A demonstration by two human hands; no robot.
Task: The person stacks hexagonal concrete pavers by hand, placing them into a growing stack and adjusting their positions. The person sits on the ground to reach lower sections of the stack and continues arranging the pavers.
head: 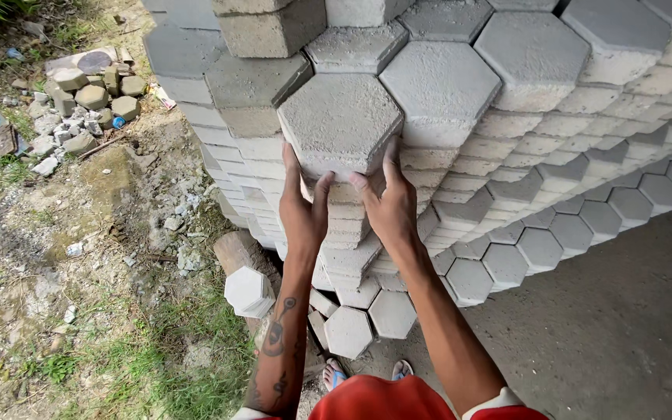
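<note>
Head view. The paver (340, 120), a grey hexagonal concrete block, sits at the top of a tall stack (507, 194) of like blocks, at the near corner, with its front edge overhanging the rows below. The left hand (302, 210) grips it at the lower left edge, thumb up the side face and fingers curled under. The right hand (389, 204) grips the lower right edge, thumb raised against the side and fingers tucked beneath. Both hands are closed on the block; neither is spread.

Judgement: the block looks heavy, rigid and rough, so slip is unlikely, but corners may chip if it is dropped. A two-handed hold under opposite lower edges suits it.

Edges: neighbouring blocks touch it behind and to the right. Open room lies toward the person and to the left, over the ground (79, 257). Loose blocks (348, 330) lie at the stack's foot, beside the sandalled feet (334, 375). A rubble pile (87, 93) sits well apart, upper left.
</note>
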